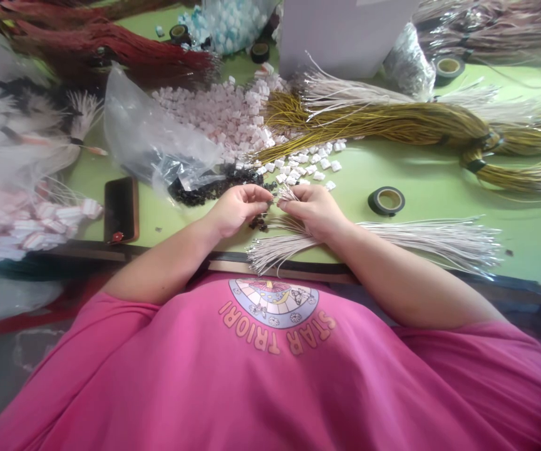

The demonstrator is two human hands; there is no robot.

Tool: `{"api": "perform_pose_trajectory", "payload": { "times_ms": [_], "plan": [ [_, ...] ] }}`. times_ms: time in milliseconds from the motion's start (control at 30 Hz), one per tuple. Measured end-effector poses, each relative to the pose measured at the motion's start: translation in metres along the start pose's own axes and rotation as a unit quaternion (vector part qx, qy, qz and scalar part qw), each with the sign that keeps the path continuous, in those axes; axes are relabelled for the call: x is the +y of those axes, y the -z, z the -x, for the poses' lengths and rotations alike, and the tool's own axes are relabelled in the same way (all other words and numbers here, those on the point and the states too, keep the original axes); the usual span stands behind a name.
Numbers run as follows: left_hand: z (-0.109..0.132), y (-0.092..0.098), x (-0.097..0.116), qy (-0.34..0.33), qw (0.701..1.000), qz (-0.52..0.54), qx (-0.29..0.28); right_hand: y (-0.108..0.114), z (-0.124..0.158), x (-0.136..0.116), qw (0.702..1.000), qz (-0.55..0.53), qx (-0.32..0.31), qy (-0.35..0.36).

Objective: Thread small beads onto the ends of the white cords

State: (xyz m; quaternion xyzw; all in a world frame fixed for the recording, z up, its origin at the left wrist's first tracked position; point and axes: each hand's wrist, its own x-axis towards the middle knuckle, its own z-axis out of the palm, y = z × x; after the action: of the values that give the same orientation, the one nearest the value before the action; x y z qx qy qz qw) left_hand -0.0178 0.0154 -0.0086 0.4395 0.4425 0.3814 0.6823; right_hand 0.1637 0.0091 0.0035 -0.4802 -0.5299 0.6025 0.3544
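Note:
My left hand (245, 207) is closed in a pinch at the middle of the green table, its fingertips on something too small to make out. Facing it, my right hand (315, 210) grips the ends of several white wires. Under my right wrist lies a bundle of white wires (421, 238), its ends spread on both sides. Small black pieces (209, 189) are heaped just behind my left hand. White connectors (298, 164) lie scattered behind both hands, and the tips of yellow wires (383, 125) reach toward them.
A black tape roll (386, 201) sits right of my right hand. A phone (121, 210) lies at the left near the table edge. Behind are a clear plastic bag (148, 131), red wires (111, 53) and another tape roll (448, 67). White connectors with wires (30, 219) cover the far left.

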Motion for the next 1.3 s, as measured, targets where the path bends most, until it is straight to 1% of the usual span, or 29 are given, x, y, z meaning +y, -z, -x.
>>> {"api": "perform_pose_trajectory", "payload": {
  "times_ms": [133,233,333,467,600,833,900,1000,1067,1100,1167,1233,1267,1300],
  "plan": [
    [0.0,0.001,-0.002,-0.002,1.0,0.0,-0.006,0.0,0.001,-0.002,1.0,0.028,0.003,-0.002],
    [-0.001,0.0,-0.002,0.008,1.0,-0.004,0.012,0.0,0.001,-0.003,0.999,0.044,0.006,-0.002],
    [0.0,-0.001,0.0,0.01,0.999,-0.032,0.028,0.0,0.001,-0.003,0.998,0.055,0.01,-0.002],
    [0.002,-0.002,0.003,-0.02,0.994,-0.106,0.031,0.0,0.001,-0.003,0.998,0.065,-0.005,0.0],
    [0.005,-0.005,0.005,-0.054,0.983,-0.171,0.028,0.001,0.0,-0.002,0.995,0.097,-0.028,0.007],
    [0.005,-0.01,0.006,-0.064,0.978,-0.198,0.027,0.0,-0.001,0.0,0.993,0.116,-0.028,0.003],
    [0.005,-0.009,0.006,-0.061,0.977,-0.202,0.031,0.0,0.0,-0.001,0.992,0.122,-0.019,0.004],
    [0.004,-0.004,0.007,-0.048,0.972,-0.224,0.047,0.0,0.001,-0.002,0.991,0.13,0.029,0.025],
    [0.005,0.001,0.01,-0.049,0.964,-0.254,0.061,0.0,0.0,-0.001,0.992,0.105,0.056,0.032],
    [0.006,0.004,0.013,-0.05,0.962,-0.261,0.064,0.001,-0.001,-0.001,0.995,0.076,0.06,0.027],
    [0.007,0.008,0.019,-0.039,0.972,-0.223,0.061,0.002,-0.002,0.001,0.999,0.004,0.052,0.007],
    [0.008,0.011,0.026,0.004,0.993,-0.105,0.051,0.003,-0.004,0.002,0.998,-0.047,0.031,-0.016],
    [0.007,0.012,0.028,0.03,0.998,-0.031,0.053,0.003,-0.004,0.003,0.998,-0.061,0.018,-0.023],
    [0.007,0.012,0.03,0.057,0.996,0.041,0.06,0.003,-0.004,0.003,0.997,-0.072,0.008,-0.028]
  ]
}}
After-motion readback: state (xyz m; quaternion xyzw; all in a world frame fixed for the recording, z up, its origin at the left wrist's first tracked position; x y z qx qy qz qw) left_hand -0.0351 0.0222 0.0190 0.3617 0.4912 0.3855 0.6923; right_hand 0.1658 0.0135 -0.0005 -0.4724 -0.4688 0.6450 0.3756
